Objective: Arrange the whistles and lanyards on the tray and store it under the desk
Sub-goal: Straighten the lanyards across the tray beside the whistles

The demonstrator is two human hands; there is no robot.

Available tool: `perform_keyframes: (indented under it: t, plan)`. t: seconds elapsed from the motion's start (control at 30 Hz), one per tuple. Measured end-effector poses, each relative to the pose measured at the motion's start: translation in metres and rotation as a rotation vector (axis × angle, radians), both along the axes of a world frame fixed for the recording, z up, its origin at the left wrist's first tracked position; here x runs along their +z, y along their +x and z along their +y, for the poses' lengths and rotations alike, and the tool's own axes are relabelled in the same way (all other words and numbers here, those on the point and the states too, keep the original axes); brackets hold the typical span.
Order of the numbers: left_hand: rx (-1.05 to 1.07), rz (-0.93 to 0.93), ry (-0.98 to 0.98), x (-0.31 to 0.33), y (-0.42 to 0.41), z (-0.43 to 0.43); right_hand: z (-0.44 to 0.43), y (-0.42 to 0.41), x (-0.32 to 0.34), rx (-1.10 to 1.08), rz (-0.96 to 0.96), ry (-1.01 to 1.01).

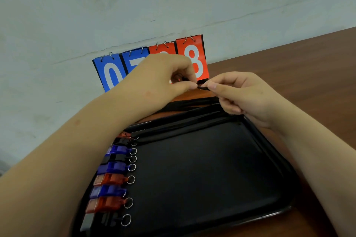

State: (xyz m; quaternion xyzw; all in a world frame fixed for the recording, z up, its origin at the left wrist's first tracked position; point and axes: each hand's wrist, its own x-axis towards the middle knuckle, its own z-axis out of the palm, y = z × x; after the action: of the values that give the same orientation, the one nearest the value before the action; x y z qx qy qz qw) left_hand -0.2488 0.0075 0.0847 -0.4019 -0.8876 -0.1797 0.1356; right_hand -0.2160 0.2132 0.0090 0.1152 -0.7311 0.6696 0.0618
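Observation:
A black tray (pixel 269 194) lies on the brown desk. Along its left edge runs a row of several whistles with key rings: blue (pixel 119 149), orange (pixel 110 179), and black (pixel 100 221) ones. Black lanyards (pixel 185 123) lie stretched along the tray's far edge, some trailing over the rim onto the desk. Above that far edge my left hand (pixel 165 75) and my right hand (pixel 244 92) pinch the end of one black lanyard (pixel 202 87) between thumbs and fingertips, close together. My left forearm crosses above the tray's left side and hides part of it.
A flip scoreboard (pixel 194 57) with blue and red number cards stands against the pale wall behind my hands. The brown desk (pixel 298 67) stretches to the right of the tray. The desk's left edge meets the wall close to the whistles.

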Motion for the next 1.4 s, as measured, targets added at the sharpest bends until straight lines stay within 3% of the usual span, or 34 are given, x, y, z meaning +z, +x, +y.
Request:
perform_keyframes:
  t: [0.23, 0.53, 0.8, 1.17, 1.4]
  plan:
    - [0.183, -0.134, 0.247, -0.031, 0.015, -0.056, -0.002, 0.001, -0.001, -0.159, -0.004, 0.185]
    - [0.336, -0.234, 0.356, -0.076, 0.004, -0.09, 0.0, -0.004, -0.007, -0.255, -0.007, 0.157]
    - [0.341, -0.211, 0.24, -0.085, -0.002, -0.101, 0.012, -0.01, -0.008, -0.392, 0.094, 0.29]
    - [0.327, -0.294, -0.087, -0.084, 0.0, -0.105, 0.03, -0.001, 0.002, -0.339, -0.163, 0.839]
    - [0.343, -0.334, -0.163, -0.081, 0.0, -0.109, 0.028, 0.003, 0.006, -0.321, -0.306, 0.875]
